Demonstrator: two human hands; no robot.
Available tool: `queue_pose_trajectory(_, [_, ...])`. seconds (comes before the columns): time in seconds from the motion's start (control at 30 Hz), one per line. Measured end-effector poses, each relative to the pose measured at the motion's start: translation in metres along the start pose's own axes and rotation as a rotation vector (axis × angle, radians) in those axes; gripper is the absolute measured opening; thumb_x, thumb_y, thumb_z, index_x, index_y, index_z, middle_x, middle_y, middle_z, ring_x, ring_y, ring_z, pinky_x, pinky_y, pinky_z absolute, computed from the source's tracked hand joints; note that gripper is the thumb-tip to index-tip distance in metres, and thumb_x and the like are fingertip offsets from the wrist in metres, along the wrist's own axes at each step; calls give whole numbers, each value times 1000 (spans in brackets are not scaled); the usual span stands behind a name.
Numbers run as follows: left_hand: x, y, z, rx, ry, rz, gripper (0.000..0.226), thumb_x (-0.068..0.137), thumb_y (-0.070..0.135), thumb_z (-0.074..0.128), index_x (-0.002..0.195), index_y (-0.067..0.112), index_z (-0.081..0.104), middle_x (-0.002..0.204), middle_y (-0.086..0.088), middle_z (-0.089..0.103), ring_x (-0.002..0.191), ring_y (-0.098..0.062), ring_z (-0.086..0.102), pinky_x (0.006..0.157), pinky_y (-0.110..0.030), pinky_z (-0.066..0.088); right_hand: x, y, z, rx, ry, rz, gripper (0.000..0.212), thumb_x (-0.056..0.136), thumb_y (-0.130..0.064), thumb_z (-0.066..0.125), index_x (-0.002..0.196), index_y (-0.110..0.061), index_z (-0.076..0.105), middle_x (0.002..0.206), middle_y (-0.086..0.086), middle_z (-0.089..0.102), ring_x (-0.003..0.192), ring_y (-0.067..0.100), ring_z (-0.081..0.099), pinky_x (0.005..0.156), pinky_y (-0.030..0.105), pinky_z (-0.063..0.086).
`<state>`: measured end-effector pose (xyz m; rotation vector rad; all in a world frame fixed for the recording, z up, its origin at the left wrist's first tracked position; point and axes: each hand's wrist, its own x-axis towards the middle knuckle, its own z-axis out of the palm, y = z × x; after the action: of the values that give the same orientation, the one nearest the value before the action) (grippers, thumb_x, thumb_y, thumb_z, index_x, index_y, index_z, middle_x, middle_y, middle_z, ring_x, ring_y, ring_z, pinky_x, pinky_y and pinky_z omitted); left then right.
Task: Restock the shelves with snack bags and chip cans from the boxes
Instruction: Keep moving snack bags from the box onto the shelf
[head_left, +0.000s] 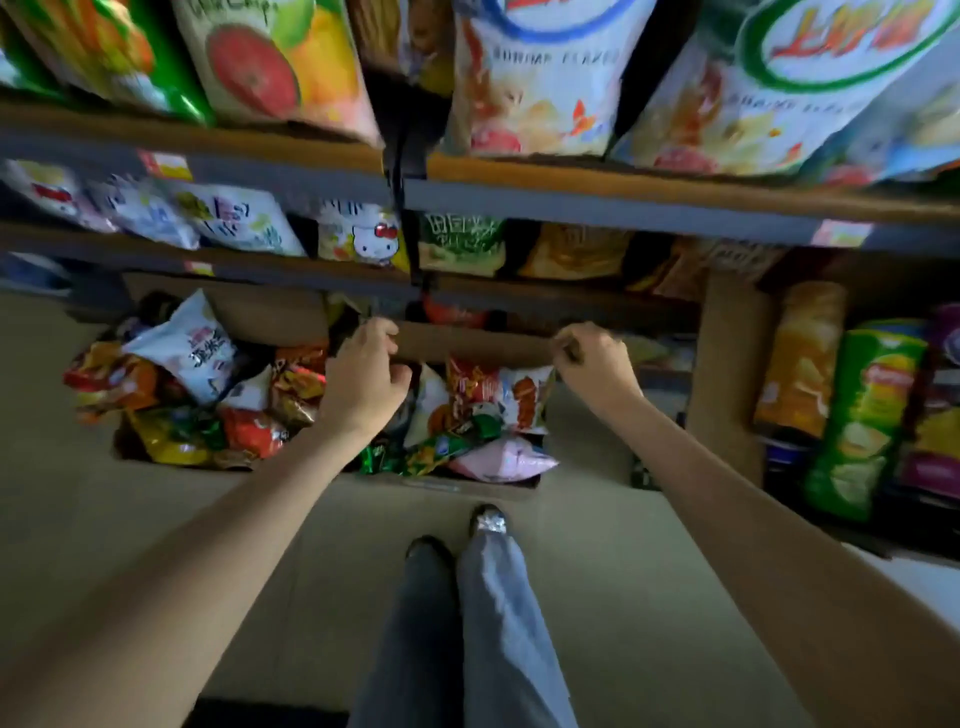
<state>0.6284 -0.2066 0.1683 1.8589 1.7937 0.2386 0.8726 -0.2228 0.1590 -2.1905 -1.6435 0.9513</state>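
Below shelves, left hand (366, 371) and right hand (592, 364) grip the snack box's flap (472, 345).

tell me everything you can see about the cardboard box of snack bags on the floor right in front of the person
The cardboard box is brown and open-topped, and sits on the floor against the bottom shelf. It is heaped with crumpled snack bags, white, red, orange, yellow, green and pink, some spilling over its left edge. The left hand and the right hand, fingers curled, are at its far flap; blur hides the exact grip.
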Motion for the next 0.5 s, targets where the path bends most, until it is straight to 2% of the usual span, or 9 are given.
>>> queue_pose_trajectory(0.07, [18, -29, 33, 24, -18, -27, 33, 87, 8, 57, 119, 4, 49, 109, -11, 58, 100, -30, 56, 80, -39, 44, 24, 33, 48, -22, -57, 162, 26, 94, -10, 46, 112, -3, 64, 114, 17, 62, 107, 32, 57, 82, 30, 41])
queue_pose_trajectory(0.1, [28, -43, 53, 37, -30, -28, 32, 87, 6, 56, 118, 4, 49, 111, -13, 58, 101, -33, 55, 81, -41, 43, 39, 49, 74, -29, -77, 210, 27, 95, -9, 45, 113, -3, 63, 117, 18, 62, 109, 33, 56, 86, 32, 41])
queue_pose_trajectory(0.2, [57, -78, 121, 74, -105, -15, 34, 87, 6, 54, 121, 5, 48, 116, -17, 53, 104, -36, 53, 82, -41, 42, 88, 98, 150, -32, -122, 252, 31, 91, -3, 47, 120, -3, 59, 125, 21, 58, 117, 36, 53, 99, 38, 41])
queue_pose_trajectory(0.33, [82, -117, 204, 56, -185, -2, 38, 86, 8, 55, 124, 8, 49, 117, -14, 55, 105, -32, 55, 84, -40, 42, 146, 154, 219, -113, -213, 250, 39, 92, 1, 48, 130, -2, 52, 137, 22, 47, 126, 36, 45, 103, 38, 36])
queue_pose_trajectory(0.43, [93, -143, 247, 30, -222, 10, 37, 85, 8, 56, 122, 9, 49, 112, -12, 57, 100, -30, 57, 84, -42, 45, 192, 202, 251, -127, -229, 295, 33, 90, -4, 51, 121, 3, 57, 128, 25, 53, 121, 38, 48, 101, 39, 37])
queue_pose_trajectory(0.5, [96, -154, 261, 18, -219, -10, 37, 86, 8, 56, 123, 8, 48, 112, -14, 56, 101, -32, 56, 86, -45, 45, 209, 222, 262, -144, -219, 276, 21, 86, -5, 57, 106, -2, 64, 118, 21, 59, 115, 35, 53, 98, 41, 40])
